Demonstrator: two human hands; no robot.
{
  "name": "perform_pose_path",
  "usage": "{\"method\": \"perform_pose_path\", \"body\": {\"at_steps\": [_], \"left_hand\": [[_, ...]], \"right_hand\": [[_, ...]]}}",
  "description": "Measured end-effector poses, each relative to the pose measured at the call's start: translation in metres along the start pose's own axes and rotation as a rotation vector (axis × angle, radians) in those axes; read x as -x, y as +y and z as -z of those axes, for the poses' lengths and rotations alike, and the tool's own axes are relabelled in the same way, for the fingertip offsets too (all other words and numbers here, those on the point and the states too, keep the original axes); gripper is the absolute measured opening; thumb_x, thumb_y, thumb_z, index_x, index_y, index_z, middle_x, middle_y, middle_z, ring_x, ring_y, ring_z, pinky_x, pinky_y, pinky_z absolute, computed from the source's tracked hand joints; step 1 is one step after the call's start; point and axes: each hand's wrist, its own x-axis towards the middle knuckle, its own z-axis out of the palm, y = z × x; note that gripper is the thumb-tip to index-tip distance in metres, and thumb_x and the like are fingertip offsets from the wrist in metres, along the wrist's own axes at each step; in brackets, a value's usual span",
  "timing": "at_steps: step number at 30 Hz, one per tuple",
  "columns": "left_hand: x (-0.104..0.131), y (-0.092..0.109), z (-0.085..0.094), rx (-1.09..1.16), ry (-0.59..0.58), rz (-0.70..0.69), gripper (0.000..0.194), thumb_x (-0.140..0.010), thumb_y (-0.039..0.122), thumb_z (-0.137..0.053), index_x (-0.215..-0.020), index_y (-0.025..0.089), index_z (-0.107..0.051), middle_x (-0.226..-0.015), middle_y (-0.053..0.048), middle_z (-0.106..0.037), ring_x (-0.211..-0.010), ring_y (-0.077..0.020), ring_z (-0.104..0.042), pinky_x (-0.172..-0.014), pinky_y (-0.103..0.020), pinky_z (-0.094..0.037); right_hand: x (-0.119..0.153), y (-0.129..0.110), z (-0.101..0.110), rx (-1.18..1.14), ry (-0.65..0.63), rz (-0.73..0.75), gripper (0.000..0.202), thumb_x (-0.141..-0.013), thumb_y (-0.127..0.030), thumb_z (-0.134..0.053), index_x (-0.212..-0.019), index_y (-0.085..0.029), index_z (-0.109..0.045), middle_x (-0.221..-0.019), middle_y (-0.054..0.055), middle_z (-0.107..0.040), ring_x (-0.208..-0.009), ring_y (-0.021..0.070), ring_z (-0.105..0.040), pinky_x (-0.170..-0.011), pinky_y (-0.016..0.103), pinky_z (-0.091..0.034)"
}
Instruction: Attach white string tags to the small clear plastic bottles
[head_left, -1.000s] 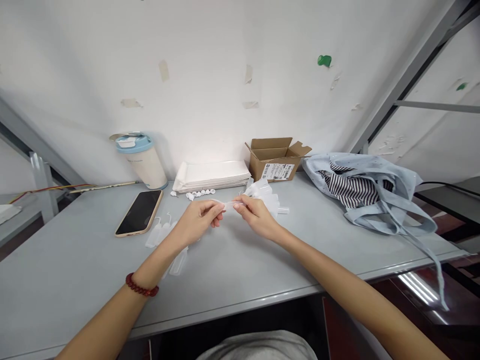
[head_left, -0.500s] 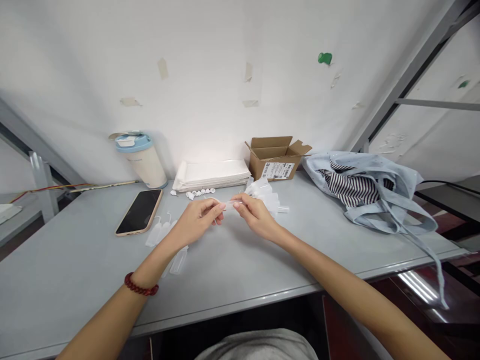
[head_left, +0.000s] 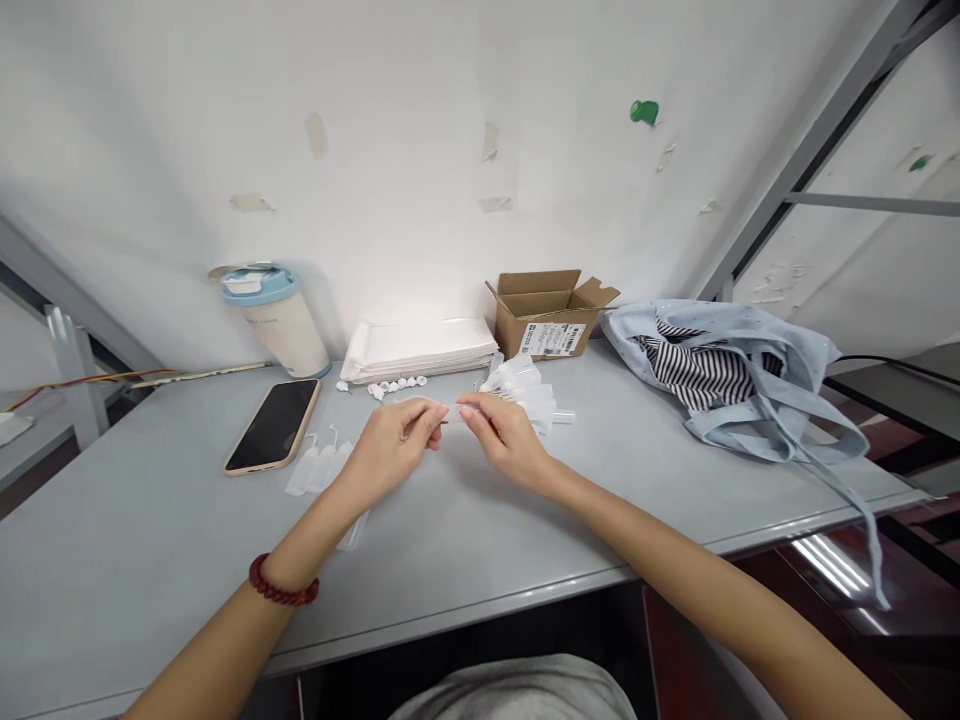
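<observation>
Above the middle of the desk, my left hand (head_left: 394,445) and my right hand (head_left: 508,438) meet, fingertips pinched on a small translucent plastic tube (head_left: 453,412). Most of the tube is hidden by the fingers. Just past my right hand lies a pile of clear plastic tubes (head_left: 531,388). Several more translucent tubes (head_left: 315,467), some with a thin curved tail, lie beside my left forearm, which partly covers them. Small white caps (head_left: 399,385) sit in a row beyond my left hand.
A phone (head_left: 274,427) and a tilted-looking cup with a blue lid (head_left: 274,325) stand at the left. Along the wall are a stack of white envelopes (head_left: 424,350) and an open cardboard box (head_left: 551,320). A light blue cloth bag (head_left: 727,365) lies at the right, strap over the desk edge.
My two hands are slightly closer together, with less of the tube showing between them. My left forearm now covers more of the nearer tubes. The view has shifted slightly.
</observation>
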Motion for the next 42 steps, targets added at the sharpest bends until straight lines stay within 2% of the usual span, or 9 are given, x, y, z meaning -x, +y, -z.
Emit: {"method": "perform_pose_path", "body": {"at_steps": [3, 6, 11, 15, 19, 21, 27, 35, 42], "left_hand": [[0.001, -0.007, -0.004, -0.202, 0.066, -0.187, 0.032, -0.093, 0.034, -0.038, -0.069, 0.019, -0.053, -0.066, -0.002, -0.060, -0.062, -0.0158, -0.054, -0.061, -0.027, -0.039], [0.003, -0.019, -0.008, -0.396, 0.103, -0.341, 0.029, -0.096, 0.031, -0.036, -0.077, 0.018, -0.054, -0.070, -0.004, -0.058, -0.062, -0.0161, -0.052, -0.058, -0.027, -0.037], [0.002, -0.030, -0.015, -0.555, 0.150, -0.477, 0.027, -0.098, 0.030, -0.036, -0.085, 0.016, -0.055, -0.073, -0.005, -0.060, -0.063, -0.0168, -0.054, -0.058, -0.027, -0.039], [-0.004, -0.038, -0.009, -0.536, 0.180, -0.368, 0.023, -0.096, 0.032, -0.041, -0.097, 0.015, -0.057, -0.087, -0.008, -0.064, -0.077, -0.0199, -0.060, -0.065, -0.029, -0.045], [-0.014, -0.058, 0.012, -0.587, 0.226, -0.153, 0.026, -0.092, 0.028, -0.039, -0.098, 0.014, -0.061, -0.095, -0.011, -0.066, -0.092, -0.0255, -0.061, -0.076, -0.035, -0.048], [-0.018, -0.070, 0.025, -0.643, 0.219, -0.067, 0.028, -0.089, 0.025, -0.038, -0.095, 0.013, -0.063, -0.097, -0.013, -0.068, -0.095, -0.0276, -0.061, -0.081, -0.038, -0.048], [-0.026, -0.095, 0.045, -0.673, 0.096, 0.122, 0.035, -0.082, 0.021, -0.038, -0.097, 0.012, -0.069, -0.098, -0.014, -0.071, -0.094, -0.0287, -0.064, -0.086, -0.039, -0.048], [-0.030, -0.115, 0.041, -0.640, -0.002, 0.015, 0.041, -0.081, 0.014, -0.033, -0.100, 0.015, -0.069, -0.121, -0.011, -0.066, -0.112, -0.0239, -0.060, -0.098, -0.038, -0.044], [-0.032, -0.118, 0.040, -0.645, -0.009, 0.028, 0.038, -0.081, 0.016, -0.035, -0.096, 0.016, -0.071, -0.115, -0.011, -0.068, -0.106, -0.0258, -0.062, -0.095, -0.040, -0.046]], "right_hand": [[-0.003, -0.004, 0.000, -0.319, -0.035, -0.308, 0.033, -0.092, -0.041, -0.041, -0.067, -0.019, -0.043, -0.062, -0.003, -0.035, -0.052, 0.0094, -0.034, -0.050, 0.024, -0.032], [-0.009, -0.003, 0.006, -0.609, -0.156, -0.544, 0.040, -0.086, -0.046, -0.050, -0.062, -0.021, -0.031, -0.058, -0.007, -0.024, -0.047, 0.0059, -0.020, -0.042, 0.021, -0.021], [-0.014, 0.002, 0.016, -0.697, -0.287, -0.664, 0.047, -0.080, -0.050, -0.060, -0.060, -0.021, -0.028, -0.055, -0.009, -0.021, -0.046, 0.0047, -0.015, -0.040, 0.020, -0.018], [-0.018, 0.010, 0.021, -0.462, -0.126, -0.533, 0.036, -0.082, -0.050, -0.053, -0.068, -0.019, -0.044, -0.059, -0.006, -0.038, -0.046, 0.0065, -0.031, -0.044, 0.021, -0.028], [-0.024, 0.030, 0.036, 0.109, 0.213, -0.301, 0.026, -0.088, -0.039, -0.046, -0.090, -0.016, -0.060, -0.067, -0.001, -0.055, -0.059, 0.0121, -0.048, -0.058, 0.025, -0.036], [-0.026, 0.042, 0.045, 0.330, 0.303, -0.278, 0.029, -0.089, -0.037, -0.045, -0.095, -0.015, -0.062, -0.069, 0.001, -0.060, -0.062, 0.0142, -0.050, -0.061, 0.027, -0.036], [-0.028, 0.063, 0.057, 0.647, 0.247, -0.312, 0.029, -0.090, -0.032, -0.045, -0.095, -0.013, -0.067, -0.093, 0.011, -0.067, -0.086, 0.0229, -0.056, -0.076, 0.033, -0.039], [-0.027, 0.056, 0.054, 0.780, 0.217, -0.428, 0.028, -0.091, -0.032, -0.047, -0.097, -0.013, -0.066, -0.103, 0.015, -0.062, -0.103, 0.0314, -0.051, -0.082, 0.041, -0.037], [-0.022, 0.043, 0.042, 0.801, 0.297, -0.157, 0.025, -0.091, -0.031, -0.049, -0.098, -0.013, -0.063, -0.104, 0.015, -0.059, -0.100, 0.0291, -0.050, -0.082, 0.042, -0.038]]}}
